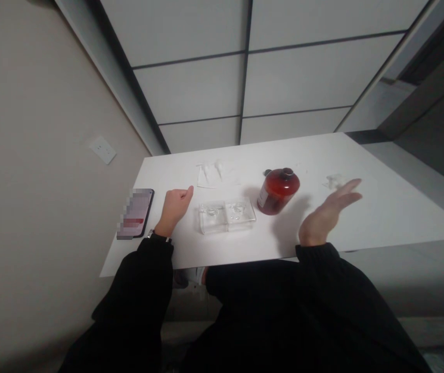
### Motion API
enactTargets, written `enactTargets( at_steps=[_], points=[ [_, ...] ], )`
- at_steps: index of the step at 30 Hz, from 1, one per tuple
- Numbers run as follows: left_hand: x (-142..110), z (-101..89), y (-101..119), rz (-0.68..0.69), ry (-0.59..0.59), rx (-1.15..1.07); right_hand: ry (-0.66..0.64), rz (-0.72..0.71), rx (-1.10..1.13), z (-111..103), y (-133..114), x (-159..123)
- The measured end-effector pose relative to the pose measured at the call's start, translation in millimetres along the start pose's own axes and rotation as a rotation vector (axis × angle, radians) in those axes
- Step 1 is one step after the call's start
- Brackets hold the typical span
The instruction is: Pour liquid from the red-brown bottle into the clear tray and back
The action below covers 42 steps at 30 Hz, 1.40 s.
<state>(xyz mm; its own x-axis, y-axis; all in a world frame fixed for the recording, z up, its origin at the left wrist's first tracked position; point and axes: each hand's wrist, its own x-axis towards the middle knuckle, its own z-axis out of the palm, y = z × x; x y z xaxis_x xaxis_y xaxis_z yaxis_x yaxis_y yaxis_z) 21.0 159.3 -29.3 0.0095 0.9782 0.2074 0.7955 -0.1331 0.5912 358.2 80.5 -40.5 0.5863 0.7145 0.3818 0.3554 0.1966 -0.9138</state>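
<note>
My left hand rests at the table's left part, its fingers curled into a fist with the thumb along the top; nothing shows in it. To its right stands a clear two-compartment box with small clear items or liquid inside. My right hand is raised over the right side, fingers stretched out and holding nothing. Between the box and this hand is a red-brown bottle with an uncovered neck and a pale label. A small dark cap lies just behind the bottle. Beyond my right fingers is a small clear item, hard to make out.
Two white dropper-like pieces lie at the back on a thin transparent sheet. A phone rests near the left edge of the white table. Behind stand panelled doors; a wall with a socket is on the left.
</note>
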Motion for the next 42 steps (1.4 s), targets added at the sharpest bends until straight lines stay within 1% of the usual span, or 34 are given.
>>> enactTargets(
  at_steps=[2, 3, 4, 5, 6, 7, 8, 10, 11, 12, 14, 16, 18, 19, 21, 23, 25, 27, 32, 36, 39, 42],
  points=[
    [0.2, 0.0, -0.2, 0.001, -0.001, -0.003, 0.264, -0.128, -0.001, -1.4, -11.5, 0.8],
    [0.2, -0.1, -0.2, 0.001, 0.000, -0.004, 0.386, -0.245, -0.010, -1.9, -18.4, 0.1],
    [0.1, -0.2, -0.2, 0.001, 0.001, -0.005, 0.475, -0.374, -0.030, -2.4, -25.7, -2.0],
    [-0.1, -0.3, -0.3, 0.000, 0.001, -0.006, 0.513, -0.497, -0.052, -2.7, -32.9, -5.9],
    [-0.3, -0.4, -0.3, 0.000, 0.001, -0.006, 0.512, -0.623, -0.059, -2.8, -39.7, -11.8],
    [-0.5, -0.4, -0.3, 0.000, 0.001, -0.005, 0.425, -0.748, -0.048, -2.5, -45.8, -19.6],
    [-0.7, -0.4, -0.3, 0.000, 0.000, -0.004, 0.215, -0.840, -0.046, -1.6, -51.1, -29.2],
    [-1.0, -0.2, -0.3, 0.001, -0.001, -0.001, -0.086, -0.961, -0.064, 2.9, -59.4, -51.8],
    [-1.1, 0.0, -0.3, 0.001, -0.001, 0.001, -0.301, -1.020, -0.059, 6.8, -62.6, -63.7],
    [-1.0, 0.2, -0.2, 0.001, -0.001, 0.004, -0.468, -1.049, -0.073, 11.7, -65.0, -74.9],
    [-0.8, 0.5, 0.0, 0.001, -0.002, 0.009, -0.694, -1.000, -0.129, 23.6, -67.8, -93.4],
    [-0.4, 0.8, 0.2, 0.002, -0.004, 0.014, -0.899, -0.881, -0.210, 35.1, -67.7, -104.0],
    [0.1, 1.1, 0.3, 0.002, -0.007, 0.017, -1.029, -0.739, -0.296, 43.5, -65.7, -106.6],
    [0.3, 1.2, 0.2, 0.002, -0.010, 0.018, -1.062, -0.669, -0.325, 46.2, -64.4, -105.7],
    [0.7, 1.6, -0.3, 0.002, -0.015, 0.017, -1.072, -0.544, -0.336, 49.0, -62.3, -102.3],
    [0.9, 2.1, -0.9, 0.004, -0.020, 0.013, -1.044, -0.435, -0.306, 49.9, -61.3, -99.2],
    [1.0, 2.4, -1.2, 0.006, -0.022, 0.011, -1.019, -0.361, -0.265, 50.1, -60.8, -98.1],
    [1.2, 2.3, -0.9, 0.005, -0.024, 0.009, -1.010, -0.318, -0.232, 50.4, -60.0, -98.0],
    [1.1, 1.9, 1.0, -0.004, -0.037, -0.002, -1.007, -0.247, -0.149, 52.5, -57.0, -95.7],
    [-0.4, 2.9, 1.6, 0.018, -0.075, -0.041, -1.008, -0.206, -0.090, 55.5, -56.0, -92.0],
    [-2.3, 2.1, 0.8, 0.068, -0.154, -0.101, -0.998, -0.199, -0.069, 56.5, -56.3, -90.4],
    [-5.6, -2.6, -0.7, 0.148, -0.282, -0.188, -0.945, -0.261, -0.073, 51.2, -58.9, -88.9]
  ],
)
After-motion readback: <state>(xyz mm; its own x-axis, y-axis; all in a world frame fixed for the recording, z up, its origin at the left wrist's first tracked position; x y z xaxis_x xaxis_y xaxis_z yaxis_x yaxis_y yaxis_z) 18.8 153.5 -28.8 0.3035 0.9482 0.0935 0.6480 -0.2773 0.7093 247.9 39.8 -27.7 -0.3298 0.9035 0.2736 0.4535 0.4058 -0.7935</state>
